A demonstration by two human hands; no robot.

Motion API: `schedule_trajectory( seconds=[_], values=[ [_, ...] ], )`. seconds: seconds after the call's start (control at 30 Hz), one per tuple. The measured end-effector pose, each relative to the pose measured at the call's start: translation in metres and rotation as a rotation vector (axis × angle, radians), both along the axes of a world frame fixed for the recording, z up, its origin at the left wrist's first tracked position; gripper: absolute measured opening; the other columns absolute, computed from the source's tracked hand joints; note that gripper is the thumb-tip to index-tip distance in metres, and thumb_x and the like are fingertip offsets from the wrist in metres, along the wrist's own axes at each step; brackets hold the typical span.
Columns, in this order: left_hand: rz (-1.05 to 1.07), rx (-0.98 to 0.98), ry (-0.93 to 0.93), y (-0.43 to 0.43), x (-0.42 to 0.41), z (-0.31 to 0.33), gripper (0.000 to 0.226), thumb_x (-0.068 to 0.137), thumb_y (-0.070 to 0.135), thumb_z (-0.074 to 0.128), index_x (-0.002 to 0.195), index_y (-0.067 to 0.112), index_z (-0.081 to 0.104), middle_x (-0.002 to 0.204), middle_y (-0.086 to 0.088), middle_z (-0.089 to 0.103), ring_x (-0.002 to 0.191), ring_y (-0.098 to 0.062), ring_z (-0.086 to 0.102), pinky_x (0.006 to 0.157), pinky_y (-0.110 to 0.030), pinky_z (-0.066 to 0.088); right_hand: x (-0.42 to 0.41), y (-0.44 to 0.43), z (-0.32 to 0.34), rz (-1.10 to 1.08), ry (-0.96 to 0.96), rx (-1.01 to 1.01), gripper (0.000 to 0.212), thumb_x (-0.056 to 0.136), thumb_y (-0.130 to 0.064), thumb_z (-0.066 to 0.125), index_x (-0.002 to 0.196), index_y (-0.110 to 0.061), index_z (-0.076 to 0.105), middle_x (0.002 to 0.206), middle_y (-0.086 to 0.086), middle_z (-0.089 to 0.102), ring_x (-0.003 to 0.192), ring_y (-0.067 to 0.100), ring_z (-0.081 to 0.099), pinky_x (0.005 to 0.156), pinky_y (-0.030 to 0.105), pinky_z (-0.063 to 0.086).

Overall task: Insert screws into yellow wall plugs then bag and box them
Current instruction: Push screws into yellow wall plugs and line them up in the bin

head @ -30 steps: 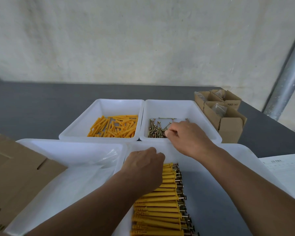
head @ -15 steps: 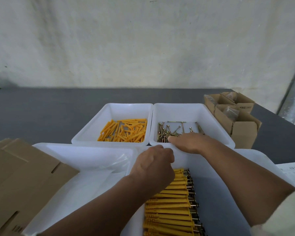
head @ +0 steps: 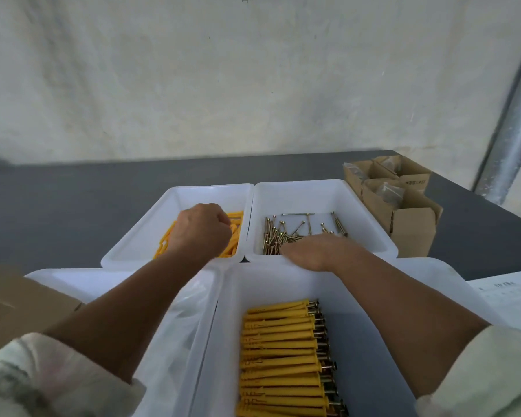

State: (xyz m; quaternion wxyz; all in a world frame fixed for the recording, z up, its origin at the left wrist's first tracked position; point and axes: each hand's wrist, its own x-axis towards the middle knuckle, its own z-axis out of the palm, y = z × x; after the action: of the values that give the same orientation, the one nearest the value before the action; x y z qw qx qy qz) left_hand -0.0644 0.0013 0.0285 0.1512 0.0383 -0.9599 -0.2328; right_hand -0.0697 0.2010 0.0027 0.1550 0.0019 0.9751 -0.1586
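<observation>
Picking parts: left hand [head: 200, 233] fingers curled round plugs [head: 234, 236] in left bin [head: 146, 227]; right hand [head: 313, 251] blurred over screws [head: 278, 236] in right bin [head: 361, 212], grip can't tell. Next: pinch one screw, line tip to plug mouth

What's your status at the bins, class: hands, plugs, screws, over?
Left hand curled among loose yellow plastic wall plugs, grip hidden. Right hand blurred over brass-coloured metal screws. Nothing blocking.

centre of frame: my left hand [head: 200, 231], fingers curled, over loose yellow plugs [head: 234, 233] in one white tray [head: 133, 245]; my right hand [head: 313, 251], blurred, at the screws [head: 275, 236] in the neighbouring tray [head: 358, 206]. lower centre: assembled plugs [head: 280, 350] in rows.
</observation>
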Motion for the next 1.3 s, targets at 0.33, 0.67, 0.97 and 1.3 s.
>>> schedule_trajectory(
  seconds=[0.33,0.67,0.97,1.3],
  values=[
    [0.078,-0.284,-0.32,-0.027,-0.041,-0.039,0.043,0.091,0.027,0.045,0.132,0.02,0.058,0.14,-0.007,0.053,0.128,-0.03,0.046,0.104,-0.039,0.04,-0.002,-0.001,-0.005,-0.02,0.058,0.063,0.063,0.087,-0.057,0.029,0.133,-0.023,0.055,0.141,0.008,0.05,0.123,0.028,0.048,0.094,0.039,0.038],
    [0.032,-0.457,-0.454,-0.041,-0.077,-0.066,0.069,0.093,0.056,0.018,0.154,0.022,0.021,0.163,-0.005,0.017,0.147,-0.028,0.022,0.118,-0.051,0.018,-0.004,0.0,-0.011,-0.006,0.136,0.094,0.062,0.086,-0.056,0.03,0.133,-0.023,0.054,0.14,0.007,0.052,0.123,0.028,0.049,0.082,0.039,0.032],
    [0.14,-0.226,-0.246,-0.024,-0.034,-0.041,0.038,0.089,0.022,0.043,0.121,0.025,0.063,0.126,-0.003,0.06,0.115,-0.028,0.054,0.096,-0.042,0.046,-0.001,0.0,-0.013,-0.029,0.222,0.067,0.059,0.085,-0.054,0.032,0.124,-0.019,0.06,0.127,0.007,0.06,0.105,0.026,0.054,0.079,0.036,0.035],
    [0.172,0.162,0.003,-0.024,-0.008,-0.032,0.014,0.083,0.018,0.06,0.084,0.033,0.061,0.104,-0.004,0.065,0.095,-0.025,0.057,0.075,-0.031,0.042,0.001,0.002,-0.017,-0.03,0.292,0.041,0.051,0.088,-0.053,0.033,0.109,-0.018,0.063,0.114,0.005,0.063,0.087,0.023,0.047,0.076,0.036,0.033]
  ],
)
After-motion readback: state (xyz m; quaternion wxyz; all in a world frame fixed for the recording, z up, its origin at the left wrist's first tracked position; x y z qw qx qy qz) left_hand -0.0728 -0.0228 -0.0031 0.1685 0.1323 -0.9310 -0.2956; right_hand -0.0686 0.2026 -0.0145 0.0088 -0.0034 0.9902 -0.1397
